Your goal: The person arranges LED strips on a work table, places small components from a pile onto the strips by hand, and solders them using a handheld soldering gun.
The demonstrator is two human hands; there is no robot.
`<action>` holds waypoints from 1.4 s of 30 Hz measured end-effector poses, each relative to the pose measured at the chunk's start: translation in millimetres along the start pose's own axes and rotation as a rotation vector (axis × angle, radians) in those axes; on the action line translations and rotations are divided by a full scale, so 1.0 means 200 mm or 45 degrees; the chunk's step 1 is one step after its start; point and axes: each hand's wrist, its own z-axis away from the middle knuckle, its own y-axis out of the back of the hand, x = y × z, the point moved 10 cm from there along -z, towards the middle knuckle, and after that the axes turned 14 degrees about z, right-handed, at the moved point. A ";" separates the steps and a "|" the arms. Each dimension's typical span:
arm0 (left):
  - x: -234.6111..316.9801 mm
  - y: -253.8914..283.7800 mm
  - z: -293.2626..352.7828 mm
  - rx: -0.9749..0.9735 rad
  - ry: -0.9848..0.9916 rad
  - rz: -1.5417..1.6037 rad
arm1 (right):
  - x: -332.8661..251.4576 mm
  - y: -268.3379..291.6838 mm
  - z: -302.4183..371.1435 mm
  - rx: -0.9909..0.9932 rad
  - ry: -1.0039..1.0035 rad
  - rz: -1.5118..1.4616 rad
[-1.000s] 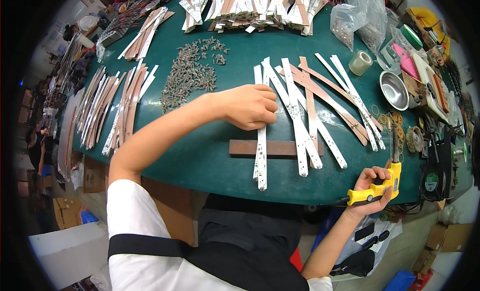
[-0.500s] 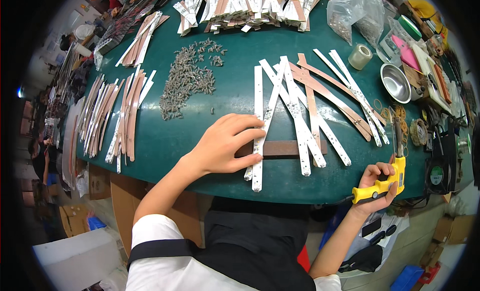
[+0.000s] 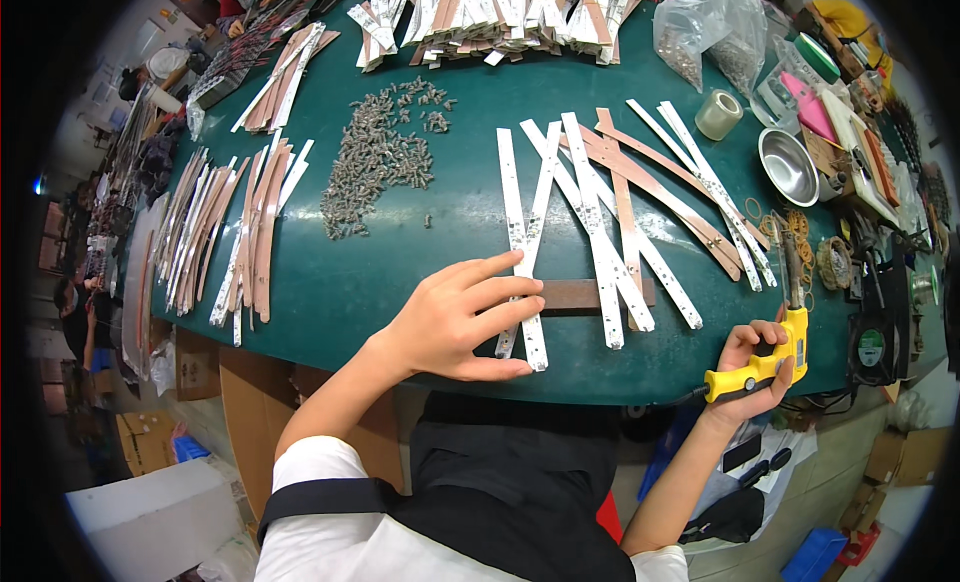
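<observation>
My left hand [image 3: 465,317] lies over a white LED strip board [image 3: 508,177], its fingers apart and resting across the strip's lower half. That strip crosses on top of another white strip board [image 3: 543,187], whose lower end shows beside my thumb. A brown bar [image 3: 575,295] lies crosswise under the strips. In my right hand [image 3: 752,367], fingers wrapped round the grip, is a yellow and black soldering gun [image 3: 757,375]. Its metal tip points up and away at the table's right edge. More crossed white strips [image 3: 605,237] and copper-coloured strips [image 3: 660,187] lie between my hands.
A heap of small metal connectors [image 3: 375,162] sits left of centre on the green table [image 3: 470,112]. Strip bundles lie at the left [image 3: 260,232] and far edge [image 3: 520,22]. At the right are a tape roll [image 3: 719,114], a metal bowl [image 3: 789,167] and rubber bands [image 3: 797,222].
The strip under my left hand has turned, its far end going left and its near end right. My left fingers have spread and shifted slightly right. My right hand with the soldering gun has barely moved.
</observation>
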 end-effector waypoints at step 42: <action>-0.07 -0.23 -0.26 -0.163 0.087 -0.104 | 0.45 -0.37 0.31 -0.175 -0.171 0.375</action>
